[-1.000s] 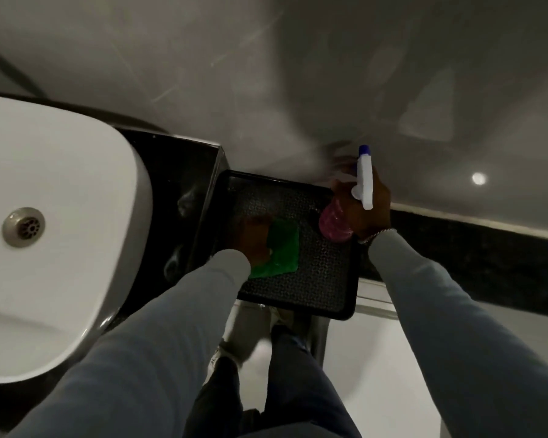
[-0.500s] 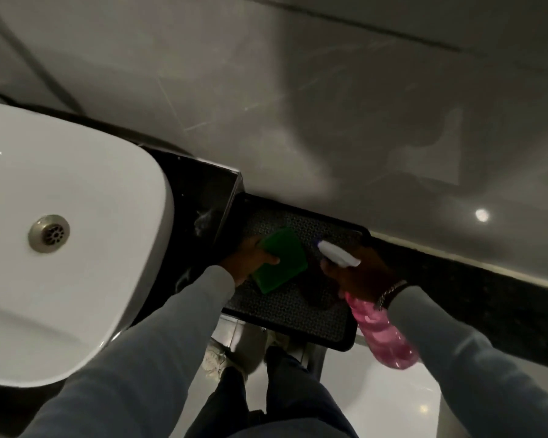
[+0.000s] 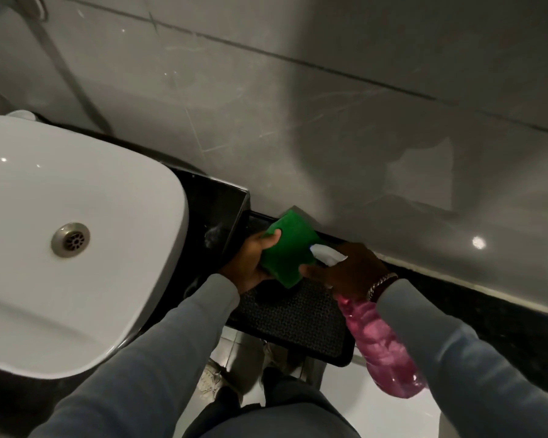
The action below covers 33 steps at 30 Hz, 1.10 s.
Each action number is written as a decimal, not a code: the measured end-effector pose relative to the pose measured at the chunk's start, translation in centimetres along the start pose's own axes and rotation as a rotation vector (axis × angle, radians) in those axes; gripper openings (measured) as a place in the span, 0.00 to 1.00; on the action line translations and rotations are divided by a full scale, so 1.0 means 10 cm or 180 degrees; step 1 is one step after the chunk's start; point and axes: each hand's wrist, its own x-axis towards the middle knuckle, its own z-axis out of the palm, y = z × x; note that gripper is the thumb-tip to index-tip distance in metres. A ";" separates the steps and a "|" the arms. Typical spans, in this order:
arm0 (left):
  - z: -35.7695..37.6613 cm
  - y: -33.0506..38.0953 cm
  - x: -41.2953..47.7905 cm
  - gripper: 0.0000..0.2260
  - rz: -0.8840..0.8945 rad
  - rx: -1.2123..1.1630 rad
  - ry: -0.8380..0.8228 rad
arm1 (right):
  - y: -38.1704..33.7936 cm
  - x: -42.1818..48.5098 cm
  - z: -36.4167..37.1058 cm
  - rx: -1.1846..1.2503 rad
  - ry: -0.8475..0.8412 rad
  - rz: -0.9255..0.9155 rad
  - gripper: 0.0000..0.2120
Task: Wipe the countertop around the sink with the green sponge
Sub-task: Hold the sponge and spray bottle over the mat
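Left hand point(image 3: 250, 263) raised ahead of the body, fingers curled closed around the green sponge point(image 3: 290, 251), thumb on top, palm facing right. Right hand point(image 3: 345, 270) just beside it, wrapped around the neck of the spray bottle point(image 3: 380, 346), index finger extended toward the left hand. Both forearms in grey sleeves, angled inward; bracelet on right wrist.

Black textured tray point(image 3: 301, 324), pink spray bottle point(image 3: 383, 349), grey tiled wall point(image 3: 298, 105)
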 end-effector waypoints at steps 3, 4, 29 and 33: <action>-0.02 0.05 -0.03 0.14 0.0020 -0.0140 0.0095 | -0.08 -0.04 0.06 0.0376 0.0120 -0.0140 0.30; -0.03 0.06 -0.05 0.14 0.0035 -0.0150 0.0130 | -0.10 -0.05 0.09 0.0481 0.0209 -0.0148 0.30; -0.08 0.15 -0.40 0.10 0.0458 -0.0449 0.0447 | 0.18 0.00 0.22 0.0854 0.1184 -0.0794 0.18; -0.08 0.16 -0.45 0.11 0.0484 -0.0566 0.0556 | 0.47 0.13 0.19 0.1461 0.1789 -0.0777 0.11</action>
